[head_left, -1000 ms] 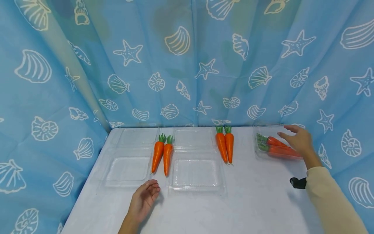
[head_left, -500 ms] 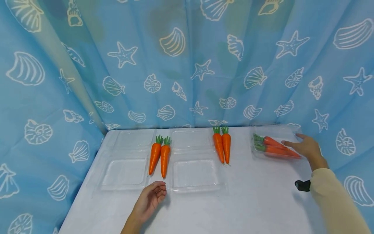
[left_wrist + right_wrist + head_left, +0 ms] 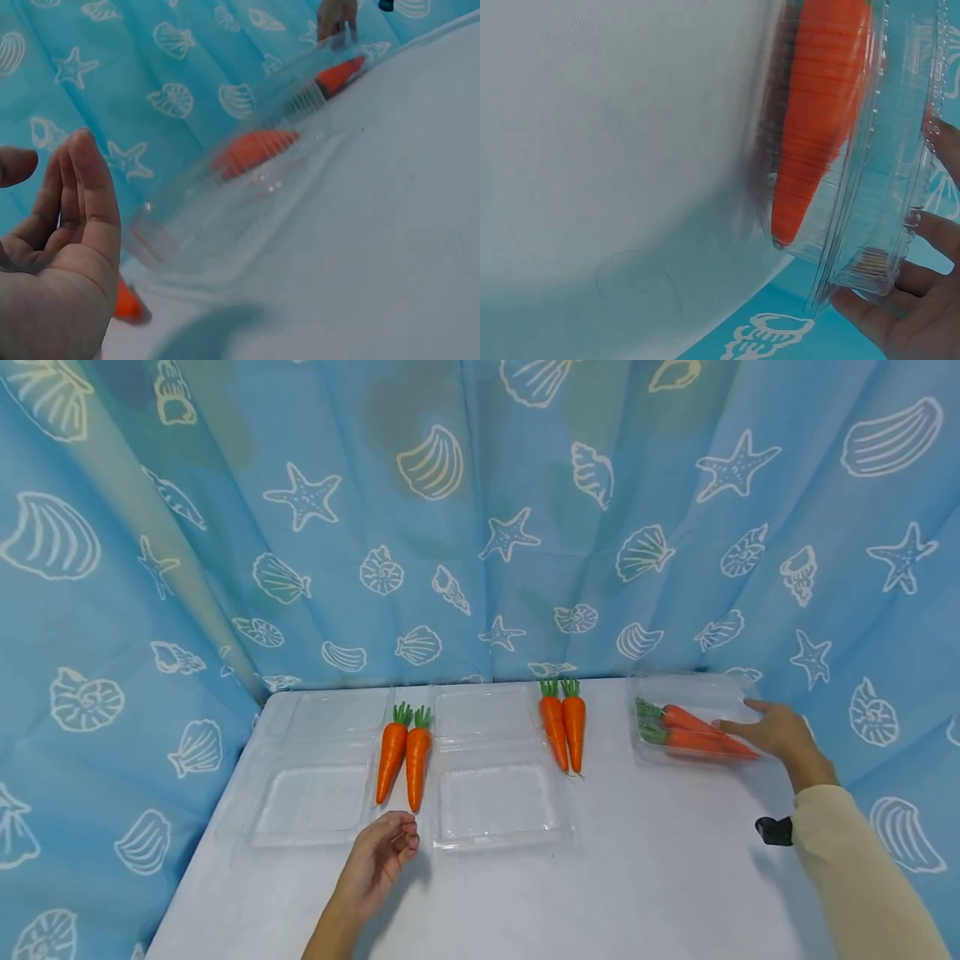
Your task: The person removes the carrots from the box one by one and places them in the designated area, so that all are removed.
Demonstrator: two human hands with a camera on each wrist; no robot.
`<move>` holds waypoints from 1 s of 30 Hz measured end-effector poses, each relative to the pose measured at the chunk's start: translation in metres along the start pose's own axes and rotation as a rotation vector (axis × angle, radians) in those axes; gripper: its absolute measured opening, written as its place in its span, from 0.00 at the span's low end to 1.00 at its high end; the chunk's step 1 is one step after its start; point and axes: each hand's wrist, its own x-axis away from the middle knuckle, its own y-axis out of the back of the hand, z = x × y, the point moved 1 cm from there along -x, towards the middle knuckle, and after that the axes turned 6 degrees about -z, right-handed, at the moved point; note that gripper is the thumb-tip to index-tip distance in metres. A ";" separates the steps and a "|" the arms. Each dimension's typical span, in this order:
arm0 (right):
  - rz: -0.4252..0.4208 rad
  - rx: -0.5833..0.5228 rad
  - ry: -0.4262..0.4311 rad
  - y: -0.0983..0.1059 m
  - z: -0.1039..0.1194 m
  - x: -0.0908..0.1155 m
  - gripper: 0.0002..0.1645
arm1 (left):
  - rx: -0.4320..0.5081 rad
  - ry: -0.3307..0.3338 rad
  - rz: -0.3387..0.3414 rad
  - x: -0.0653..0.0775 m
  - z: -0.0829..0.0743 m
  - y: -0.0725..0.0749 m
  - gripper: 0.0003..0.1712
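Observation:
A clear plastic box (image 3: 697, 762) with its lid (image 3: 712, 689) over it stands at the far right. Two carrots (image 3: 821, 97) lie inside, green tops to the left. At the box's right end is my right hand (image 3: 783, 735), its spread fingers (image 3: 866, 315) touching the lid's edge in the right wrist view. My left hand (image 3: 375, 864) hovers over the front of the table with relaxed fingers and holds nothing. Just beyond it lie two carrots (image 3: 405, 756) between two clear open boxes, the left box (image 3: 315, 835) and the middle box (image 3: 498, 839).
Another pair of carrots (image 3: 564, 727) lies right of the middle box. The white table (image 3: 600, 885) meets a blue shell-print curtain (image 3: 480, 527) at the back and sides. A dark strap piece (image 3: 774, 831) sits at my right sleeve (image 3: 855, 852).
My right hand has moved from above the lid to the box's right end. The left hand stays near the front carrots. The head view has shifted slightly.

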 end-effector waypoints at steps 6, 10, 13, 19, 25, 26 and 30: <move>0.031 -0.016 0.014 -0.002 0.001 0.004 0.69 | -0.067 0.009 0.058 -0.015 -0.003 -0.022 0.13; 0.036 -0.026 -0.002 -0.005 0.002 0.005 0.69 | -0.136 0.031 0.080 -0.037 0.000 -0.041 0.12; 0.039 -0.027 -0.005 -0.006 0.003 0.006 0.69 | -0.199 0.060 0.096 -0.057 0.005 -0.059 0.14; 0.042 -0.046 -0.005 -0.009 0.007 0.011 0.68 | -0.369 0.131 0.158 -0.096 0.015 -0.099 0.14; 0.033 -0.048 0.048 -0.016 0.020 0.016 0.66 | -0.437 0.163 0.178 -0.122 0.026 -0.124 0.16; 0.034 -0.049 0.049 -0.017 0.021 0.017 0.66 | -0.429 0.174 0.180 -0.124 0.028 -0.127 0.17; 0.030 -0.053 0.041 -0.019 0.023 0.021 0.65 | -0.387 0.228 0.204 -0.132 0.040 -0.139 0.19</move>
